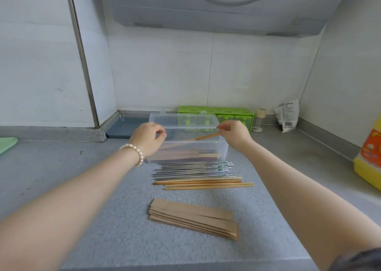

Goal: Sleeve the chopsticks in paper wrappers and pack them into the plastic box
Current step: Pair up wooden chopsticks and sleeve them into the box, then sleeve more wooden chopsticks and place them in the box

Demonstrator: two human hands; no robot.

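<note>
A clear plastic box (223, 149) stands mid-counter with its lid (185, 120) raised at the back. Inside lie several sleeved chopsticks (185, 154), and one sleeved pair (206, 136) slants with its bare wooden end up at the right wall. My right hand (234, 133) pinches the lid's right front corner, just above that end. My left hand (148, 138) curls its fingers round the lid's left end. In front of the box lie several metal chopsticks (193, 168), several wooden chopsticks (204, 183) and a fanned stack of brown paper wrappers (193, 218).
A green perforated holder (216, 111) stands behind the box, with a small jar (259, 118) and a printed bag (287, 117) to its right. A blue tray (121, 127) sits back left. A yellow-orange package (369, 159) stands at the right edge.
</note>
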